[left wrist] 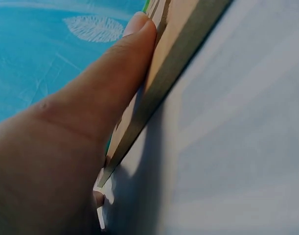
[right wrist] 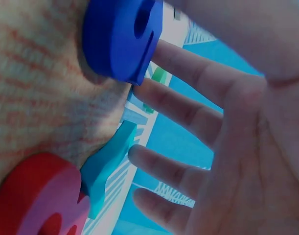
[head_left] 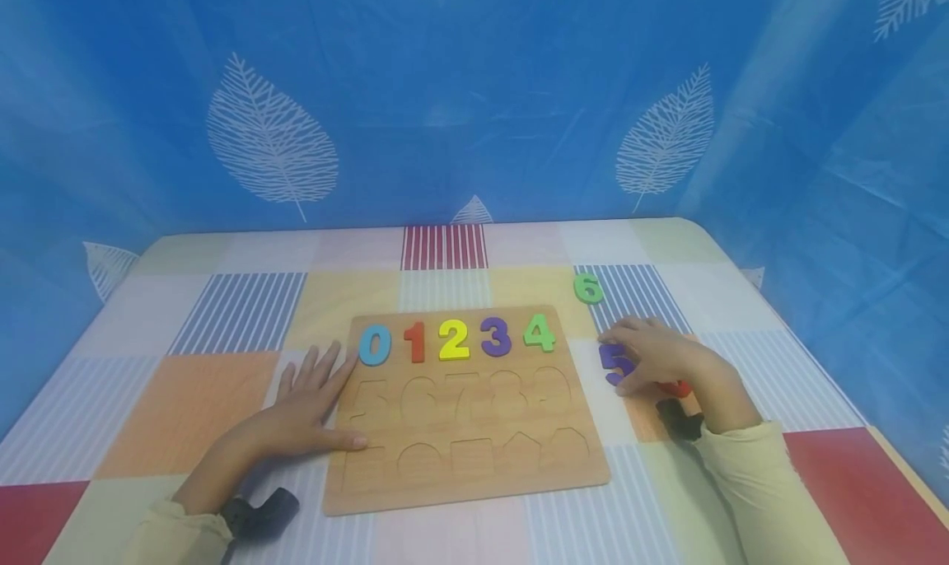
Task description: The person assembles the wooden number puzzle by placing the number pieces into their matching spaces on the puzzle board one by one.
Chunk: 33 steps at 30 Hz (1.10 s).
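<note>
Blue cloth [head_left: 474, 95] hangs behind; at lower left my left hand [head_left: 300, 417] lies spread against the board [head_left: 474, 491]; at right my right hand [head_left: 663, 359] pinches the purple five [right wrist: 117, 44], likely the pickup, needing a lift next.

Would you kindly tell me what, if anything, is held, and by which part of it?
The right hand pinches the blue 5 by its outer edges; the left hand merely touches the wooden board.

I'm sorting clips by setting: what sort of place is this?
Probably an indoor tabletop play or filming corner, though the room beyond is hidden. Blue leaf-print sheeting hangs behind a table with a patchwork surface, where a wooden number board lies.
</note>
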### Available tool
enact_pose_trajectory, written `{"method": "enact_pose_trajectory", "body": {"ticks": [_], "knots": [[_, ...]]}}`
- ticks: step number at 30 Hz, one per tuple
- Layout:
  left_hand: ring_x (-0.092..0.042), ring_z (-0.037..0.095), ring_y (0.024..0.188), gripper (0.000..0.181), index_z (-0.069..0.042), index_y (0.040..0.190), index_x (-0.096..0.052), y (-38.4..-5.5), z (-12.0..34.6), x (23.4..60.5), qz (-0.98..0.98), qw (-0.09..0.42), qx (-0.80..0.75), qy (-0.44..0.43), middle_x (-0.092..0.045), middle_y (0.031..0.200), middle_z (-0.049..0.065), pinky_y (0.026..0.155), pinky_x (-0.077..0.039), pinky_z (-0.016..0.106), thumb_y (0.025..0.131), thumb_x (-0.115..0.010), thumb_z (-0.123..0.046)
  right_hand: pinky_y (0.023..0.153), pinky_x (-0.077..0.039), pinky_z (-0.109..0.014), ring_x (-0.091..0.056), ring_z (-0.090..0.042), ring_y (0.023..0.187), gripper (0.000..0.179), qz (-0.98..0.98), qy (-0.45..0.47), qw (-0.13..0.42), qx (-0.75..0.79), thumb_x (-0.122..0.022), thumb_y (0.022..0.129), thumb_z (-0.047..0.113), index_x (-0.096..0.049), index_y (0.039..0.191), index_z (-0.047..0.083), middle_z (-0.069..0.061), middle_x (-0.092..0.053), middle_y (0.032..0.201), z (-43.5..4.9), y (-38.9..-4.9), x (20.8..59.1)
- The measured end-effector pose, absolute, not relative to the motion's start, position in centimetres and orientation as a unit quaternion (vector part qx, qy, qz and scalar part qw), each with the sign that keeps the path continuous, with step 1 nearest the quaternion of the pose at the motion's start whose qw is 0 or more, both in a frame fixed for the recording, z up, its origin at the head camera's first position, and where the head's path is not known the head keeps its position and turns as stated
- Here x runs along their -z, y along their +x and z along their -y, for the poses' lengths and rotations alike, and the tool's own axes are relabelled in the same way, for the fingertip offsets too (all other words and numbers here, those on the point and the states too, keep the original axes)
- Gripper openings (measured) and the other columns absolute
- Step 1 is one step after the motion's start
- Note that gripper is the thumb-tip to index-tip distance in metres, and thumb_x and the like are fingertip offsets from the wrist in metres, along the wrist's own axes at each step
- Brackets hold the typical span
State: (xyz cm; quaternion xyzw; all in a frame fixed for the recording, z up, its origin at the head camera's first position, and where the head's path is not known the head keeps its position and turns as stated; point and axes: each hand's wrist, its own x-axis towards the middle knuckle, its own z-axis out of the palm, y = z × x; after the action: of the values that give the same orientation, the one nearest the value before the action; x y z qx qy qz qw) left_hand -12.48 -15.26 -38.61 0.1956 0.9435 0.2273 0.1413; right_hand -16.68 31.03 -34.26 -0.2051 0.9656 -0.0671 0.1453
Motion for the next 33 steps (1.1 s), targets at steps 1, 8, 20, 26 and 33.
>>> {"method": "enact_pose_trajectory", "body": {"ticks": [1,8,20,26,33], "knots": [[0.016,0.049,0.134,0.111,-0.007,0.147,-0.009,-12.5,15.3,38.6,-0.943,0.140,-0.228,0.197,0.007,0.150,0.026,0.100,0.016,0.065,0.069,-0.065,-0.062,0.092,-0.033,-0.061,-0.042,-0.046,0.112,0.065,-0.966,-0.207,0.141,0.066,-0.077,0.067,0.036,-0.055,0.121,0.007,-0.021,-0.051,0.125,-31.0,-16.7,34.3],[0.015,0.050,0.133,0.122,-0.009,0.147,-0.007,-12.3,16.1,38.5,-0.940,0.130,-0.228,0.218,0.006,0.150,0.027,0.100,0.014,0.065,0.059,-0.072,-0.062,0.092,-0.032,-0.058,-0.046,-0.038,0.108,0.057,-0.967,-0.223,0.109,0.059,-0.077,0.067,0.033,-0.059,0.116,0.008,-0.017,-0.055,0.118,-30.6,-17.0,34.5],[0.016,0.048,0.134,0.128,-0.010,0.147,-0.007,-12.4,16.6,38.7,-0.937,0.141,-0.221,0.229,0.007,0.151,0.025,0.102,0.013,0.065,0.053,-0.074,-0.066,0.088,-0.038,-0.051,-0.054,-0.032,0.098,0.059,-0.965,-0.238,0.069,0.082,-0.075,0.070,0.038,-0.060,0.113,0.001,-0.013,-0.061,0.103,-29.4,-17.2,34.5],[0.015,0.048,0.135,0.128,-0.008,0.147,-0.010,-12.4,16.3,38.6,-0.942,0.143,-0.206,0.222,0.006,0.151,0.025,0.102,0.012,0.065,0.053,-0.071,-0.069,0.086,-0.042,-0.045,-0.052,-0.027,0.096,0.063,-0.959,-0.244,0.063,0.133,-0.075,0.071,0.038,-0.057,0.118,0.000,-0.010,-0.059,0.104,-26.5,-16.8,33.8],[0.013,0.049,0.135,0.127,-0.007,0.147,-0.009,-12.5,16.0,38.6,-0.945,0.140,-0.192,0.222,0.005,0.151,0.025,0.103,0.011,0.065,0.053,-0.069,-0.071,0.084,-0.045,-0.038,-0.049,-0.022,0.098,0.065,-0.951,-0.263,0.084,0.141,-0.074,0.073,0.037,-0.053,0.125,0.004,-0.007,-0.056,0.109,-21.6,-16.6,33.1]]}}
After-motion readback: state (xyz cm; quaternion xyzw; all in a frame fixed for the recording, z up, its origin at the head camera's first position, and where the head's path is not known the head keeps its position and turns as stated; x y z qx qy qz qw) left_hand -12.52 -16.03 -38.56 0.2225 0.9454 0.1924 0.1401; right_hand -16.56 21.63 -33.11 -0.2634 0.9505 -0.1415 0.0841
